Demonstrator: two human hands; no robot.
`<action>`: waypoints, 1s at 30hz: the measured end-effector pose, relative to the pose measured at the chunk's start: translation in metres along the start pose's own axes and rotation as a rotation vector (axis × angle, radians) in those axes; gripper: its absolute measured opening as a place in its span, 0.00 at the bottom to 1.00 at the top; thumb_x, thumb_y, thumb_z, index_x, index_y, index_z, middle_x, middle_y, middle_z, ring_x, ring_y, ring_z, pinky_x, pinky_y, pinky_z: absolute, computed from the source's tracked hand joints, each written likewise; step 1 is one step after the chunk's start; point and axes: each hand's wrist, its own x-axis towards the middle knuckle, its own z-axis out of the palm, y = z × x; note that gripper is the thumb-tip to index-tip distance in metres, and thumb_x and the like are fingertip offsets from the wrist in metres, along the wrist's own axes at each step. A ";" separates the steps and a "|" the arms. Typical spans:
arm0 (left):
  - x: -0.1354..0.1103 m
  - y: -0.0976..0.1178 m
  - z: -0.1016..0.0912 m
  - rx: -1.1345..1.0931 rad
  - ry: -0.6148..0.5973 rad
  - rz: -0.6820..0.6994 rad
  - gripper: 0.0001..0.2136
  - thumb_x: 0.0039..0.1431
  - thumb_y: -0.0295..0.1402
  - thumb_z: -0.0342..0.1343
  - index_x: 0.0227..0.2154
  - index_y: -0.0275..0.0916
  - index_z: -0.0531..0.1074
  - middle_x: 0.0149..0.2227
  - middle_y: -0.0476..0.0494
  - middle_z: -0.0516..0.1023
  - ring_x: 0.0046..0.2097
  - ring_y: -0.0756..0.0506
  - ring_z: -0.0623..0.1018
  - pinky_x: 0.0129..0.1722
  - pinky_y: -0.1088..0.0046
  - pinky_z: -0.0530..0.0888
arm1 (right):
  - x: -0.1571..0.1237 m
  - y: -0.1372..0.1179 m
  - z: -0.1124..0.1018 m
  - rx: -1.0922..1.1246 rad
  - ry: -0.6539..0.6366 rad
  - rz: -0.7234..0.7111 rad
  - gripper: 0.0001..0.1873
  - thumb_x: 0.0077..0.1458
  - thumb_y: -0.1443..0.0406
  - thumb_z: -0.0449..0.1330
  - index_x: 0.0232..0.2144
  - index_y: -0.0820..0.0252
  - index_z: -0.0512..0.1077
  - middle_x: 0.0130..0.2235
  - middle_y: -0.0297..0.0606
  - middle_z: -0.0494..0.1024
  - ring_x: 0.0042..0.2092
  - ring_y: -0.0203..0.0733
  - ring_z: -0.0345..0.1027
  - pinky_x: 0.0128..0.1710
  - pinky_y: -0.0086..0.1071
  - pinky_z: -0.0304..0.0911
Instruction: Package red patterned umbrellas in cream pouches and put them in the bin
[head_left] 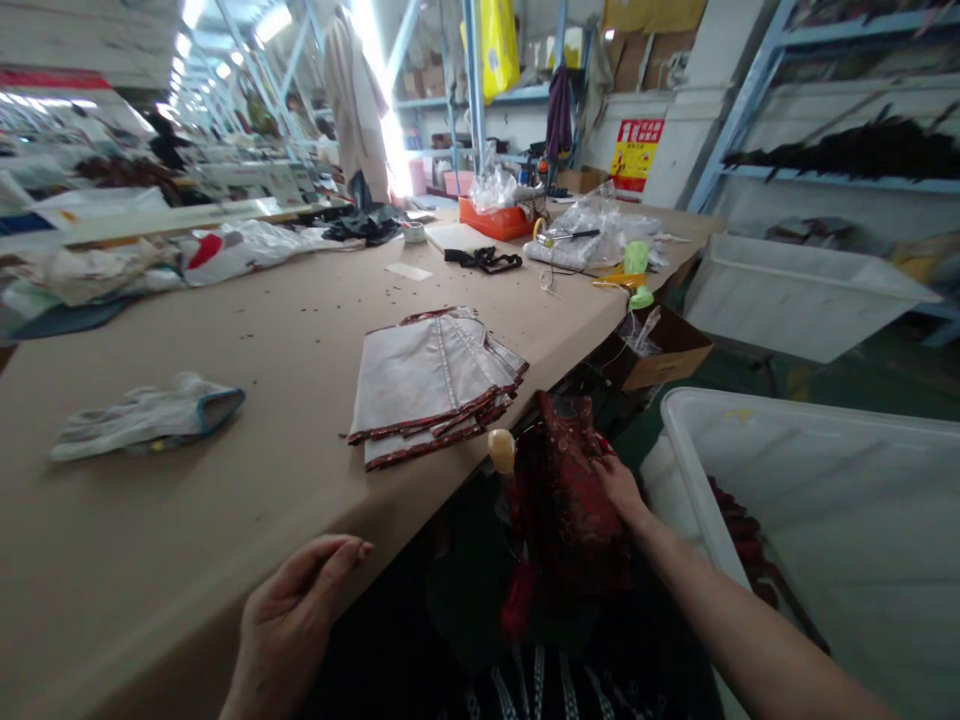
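Observation:
Past the table's edge, my right hand [619, 488] has its fingers closed on a dark red patterned fabric piece [577, 480], which hangs down in front of my lap. Over the near edge of the table my left hand [296, 610] is curled, thumb pressed to the fingers, with nothing visible in it. A stack of grey fabric pieces with dark red patterned edges [431, 375] lies on the table between the hands, touched by neither. Just left of the hanging fabric is a pale rounded knob [501, 450]; what it belongs to is hidden.
A white work glove [150, 415] lies on the brown-covered table [300, 340]. Behind are a black strap [484, 260], an orange tray [499, 217] and clear plastic bags [600, 232]. A white bin [825, 430] with dark red pieces stands at right, beyond it a cardboard box [667, 350].

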 end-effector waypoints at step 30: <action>0.121 0.017 0.010 0.649 -0.128 0.455 0.18 0.51 0.24 0.49 0.45 0.37 0.74 0.46 0.40 0.78 0.48 0.43 0.77 0.53 0.67 0.71 | -0.093 0.068 0.032 0.068 -0.115 -0.215 0.24 0.47 0.47 0.54 0.38 0.56 0.75 0.44 0.45 0.79 0.48 0.55 0.73 0.52 0.49 0.67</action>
